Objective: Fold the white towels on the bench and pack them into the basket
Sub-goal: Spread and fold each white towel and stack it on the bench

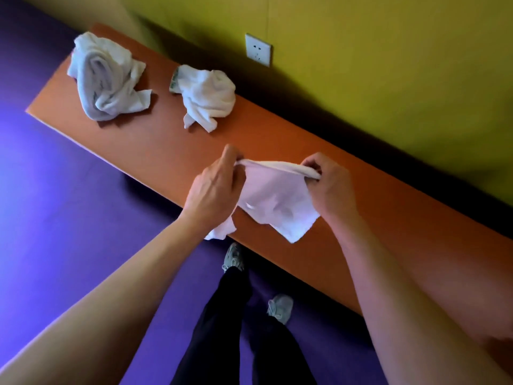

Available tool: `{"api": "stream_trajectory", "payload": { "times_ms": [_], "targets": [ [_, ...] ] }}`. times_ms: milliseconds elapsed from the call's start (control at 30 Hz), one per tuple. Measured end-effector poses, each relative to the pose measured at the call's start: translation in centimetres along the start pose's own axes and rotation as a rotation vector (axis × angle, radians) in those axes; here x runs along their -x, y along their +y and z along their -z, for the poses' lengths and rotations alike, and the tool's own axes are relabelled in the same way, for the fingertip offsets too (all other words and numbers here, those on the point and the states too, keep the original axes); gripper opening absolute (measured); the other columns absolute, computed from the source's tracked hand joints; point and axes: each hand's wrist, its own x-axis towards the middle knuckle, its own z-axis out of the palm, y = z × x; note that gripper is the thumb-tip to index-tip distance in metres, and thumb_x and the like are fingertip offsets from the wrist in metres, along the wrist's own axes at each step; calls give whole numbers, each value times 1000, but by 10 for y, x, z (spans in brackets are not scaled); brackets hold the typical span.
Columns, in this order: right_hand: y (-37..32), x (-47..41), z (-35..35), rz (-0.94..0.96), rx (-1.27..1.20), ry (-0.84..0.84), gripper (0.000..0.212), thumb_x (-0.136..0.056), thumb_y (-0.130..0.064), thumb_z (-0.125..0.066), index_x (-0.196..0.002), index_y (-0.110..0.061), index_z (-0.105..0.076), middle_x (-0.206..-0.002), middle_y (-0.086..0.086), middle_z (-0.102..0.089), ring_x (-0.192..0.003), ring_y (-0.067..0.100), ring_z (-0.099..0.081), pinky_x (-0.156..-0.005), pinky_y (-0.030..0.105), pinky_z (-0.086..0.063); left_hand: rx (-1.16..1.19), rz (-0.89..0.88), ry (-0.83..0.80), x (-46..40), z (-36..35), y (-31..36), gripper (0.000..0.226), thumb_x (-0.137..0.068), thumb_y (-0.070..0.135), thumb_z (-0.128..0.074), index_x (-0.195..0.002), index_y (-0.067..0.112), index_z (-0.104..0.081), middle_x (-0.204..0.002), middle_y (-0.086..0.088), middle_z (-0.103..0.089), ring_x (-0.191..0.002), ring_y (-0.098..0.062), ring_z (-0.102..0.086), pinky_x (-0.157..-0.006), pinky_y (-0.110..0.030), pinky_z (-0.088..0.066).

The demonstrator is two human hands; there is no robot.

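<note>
We see 3 white towels on a long orange counter [155, 145] that runs along a yellow-green wall [388, 79]. The left hand [213, 190] pinches 1 upper corner of the held towel [274, 198], its fingers [231, 157] curled round the rolled top edge. The right hand [330, 184] grips the other end of that same edge, its fingers [312, 165] clenched on the cloth. Between the 2 hands the top edge is stretched fairly taut, and the rest of the towel hangs down toward us, its lower part draping over the near edge of the counter, with 1 loose corner showing just below the left wrist.

Well apart from it, toward the far left end of the counter, lie the other 2 towels, both unfolded. The large crumpled towel [105, 79] sits close to the left end, bunched and twisted. The small crumpled towel [206, 95] lies beside it, near the counter's wall-side edge, with a greenish label or printed strip showing at its upper left; we cannot read it.

A white wall socket [258, 50] is set in the wall just above the counter. Below the near edge, the floor [69, 204] is purple, and we see dark trousers [222, 329] and 2 light shoes [234, 258]. We cannot see a basket.
</note>
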Motion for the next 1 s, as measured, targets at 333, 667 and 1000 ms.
{"api": "stream_trajectory", "payload": {
  "times_ms": [333,667,1000],
  "targets": [
    [-31,70,190,-60,-518,213,20,-86,6,-59,-99,-4,-70,-73,-16,-67,-63,-10,-59,-57,11,-43,-1,-98,213,37,75,102,15,-101,25,-45,-112,15,-47,-79,0,-52,-76,-41,-56,-65,-44,-42],
    [-44,129,296,98,-326,-6,48,-79,10,-57,-116,-18,-69,-67,-22,-62,-59,-4,-52,-58,11,-42,-47,-131,22,61,88,148,51,-82,65,-61,-64,20,-44,-51,3,-36,-52,-12,-34,-53,-36,-32],
    [-35,161,316,-147,-482,446,48,-101,-30,-45,-76,11,-41,-67,11,-36,-59,10,-29,-50,30,-20,-58,-135,-307,76,84,184,56,-61,61,-85,-65,14,-55,-53,9,-41,-50,-8,-34,-47,-25,-29]
  ]
}}
